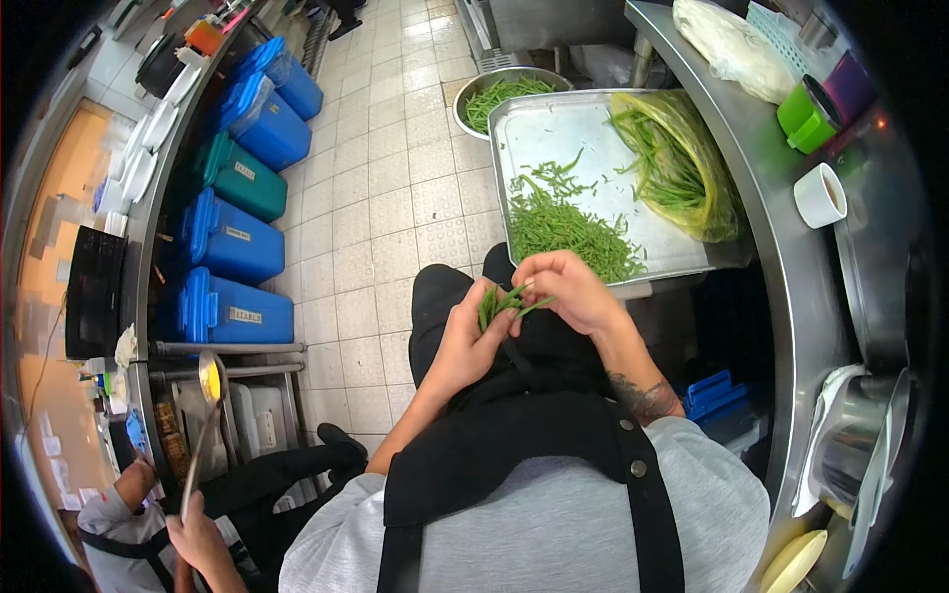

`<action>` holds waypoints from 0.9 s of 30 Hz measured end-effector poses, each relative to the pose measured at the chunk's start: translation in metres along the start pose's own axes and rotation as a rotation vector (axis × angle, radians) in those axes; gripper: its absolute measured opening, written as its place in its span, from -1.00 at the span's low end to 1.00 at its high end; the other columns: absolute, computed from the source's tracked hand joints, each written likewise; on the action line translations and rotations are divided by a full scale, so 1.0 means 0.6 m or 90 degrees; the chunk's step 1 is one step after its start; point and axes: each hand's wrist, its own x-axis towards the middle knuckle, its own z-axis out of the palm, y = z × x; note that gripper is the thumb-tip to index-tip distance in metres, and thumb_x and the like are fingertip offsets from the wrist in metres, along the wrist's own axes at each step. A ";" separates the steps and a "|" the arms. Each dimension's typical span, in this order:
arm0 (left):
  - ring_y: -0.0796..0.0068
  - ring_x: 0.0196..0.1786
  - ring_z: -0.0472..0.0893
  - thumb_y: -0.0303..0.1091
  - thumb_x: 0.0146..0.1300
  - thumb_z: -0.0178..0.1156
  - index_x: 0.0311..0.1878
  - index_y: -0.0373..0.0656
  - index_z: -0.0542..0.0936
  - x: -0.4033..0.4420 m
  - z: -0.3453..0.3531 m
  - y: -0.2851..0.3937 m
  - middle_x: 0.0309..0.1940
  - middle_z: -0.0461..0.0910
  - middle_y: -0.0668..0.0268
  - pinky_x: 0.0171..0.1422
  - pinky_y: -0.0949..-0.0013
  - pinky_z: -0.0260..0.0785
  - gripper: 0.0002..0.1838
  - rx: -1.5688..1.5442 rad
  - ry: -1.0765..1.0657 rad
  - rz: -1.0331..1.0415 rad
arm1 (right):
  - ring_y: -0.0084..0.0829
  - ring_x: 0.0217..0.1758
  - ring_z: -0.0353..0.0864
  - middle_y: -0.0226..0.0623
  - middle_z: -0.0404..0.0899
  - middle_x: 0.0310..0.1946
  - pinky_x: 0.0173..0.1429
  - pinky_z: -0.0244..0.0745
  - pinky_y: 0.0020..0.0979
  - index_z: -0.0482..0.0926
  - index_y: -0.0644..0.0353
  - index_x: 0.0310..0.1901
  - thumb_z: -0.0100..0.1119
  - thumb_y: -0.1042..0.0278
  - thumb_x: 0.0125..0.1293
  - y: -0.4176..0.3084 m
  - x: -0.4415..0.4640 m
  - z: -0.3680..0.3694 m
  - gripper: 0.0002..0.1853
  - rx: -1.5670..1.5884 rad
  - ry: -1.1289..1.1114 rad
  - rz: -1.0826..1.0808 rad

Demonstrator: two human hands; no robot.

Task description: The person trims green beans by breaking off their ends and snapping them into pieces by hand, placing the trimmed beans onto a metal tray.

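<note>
Several green beans (502, 304) are bunched in my left hand (469, 336), its fingers wrapped round them above my lap. My right hand (568, 289) touches the same bunch from the right, thumb and fingertips pinched at one bean's end. Just beyond my hands, a heap of small cut bean pieces (563, 225) lies at the near left of a metal tray (554, 128). A yellow plastic bag (717, 212) of long whole beans rests open on the tray's right side. Past the tray's far left corner is a metal bowl (465, 111) with more beans.
A co-worker's hand (198, 534) at the lower left holds a long ladle (205, 435). Blue bins (237, 311) and a green bin (247, 183) line the left counter. On the right steel counter (732, 128) stand a green container (806, 119) and a white cup (819, 196).
</note>
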 end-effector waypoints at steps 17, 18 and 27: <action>0.73 -0.63 0.22 -0.44 0.39 -0.02 -0.17 -0.13 0.28 0.007 -0.017 -0.015 -0.54 0.43 0.33 -0.60 0.63 0.03 -0.92 -0.293 -0.069 -0.201 | -0.46 -0.40 0.60 -0.29 0.56 -0.47 -0.28 0.47 -0.50 0.61 0.29 -0.37 0.26 0.59 0.05 -0.052 -0.024 0.030 -0.92 -0.610 0.120 -0.309; 0.73 -0.63 0.22 -0.42 0.40 -0.02 -0.17 -0.13 0.29 0.006 -0.018 -0.016 -0.55 0.43 0.33 -0.61 0.63 0.03 -0.92 -0.289 -0.071 -0.200 | -0.45 -0.41 0.59 -0.29 0.55 -0.48 -0.29 0.47 -0.50 0.60 0.29 -0.39 0.25 0.60 0.04 -0.054 -0.025 0.029 -0.94 -0.605 0.105 -0.303; 0.74 -0.65 0.21 -0.26 0.44 -0.04 -0.26 -0.12 0.32 -0.001 -0.036 -0.025 -0.59 0.39 0.36 -0.61 0.63 -0.01 -0.82 -0.299 -0.197 -0.178 | -0.56 -0.46 0.47 -0.38 0.50 -0.53 -0.32 0.38 -0.52 0.54 0.31 -0.48 0.14 0.58 -0.02 -0.047 -0.023 0.000 -0.98 -0.411 -0.138 -0.179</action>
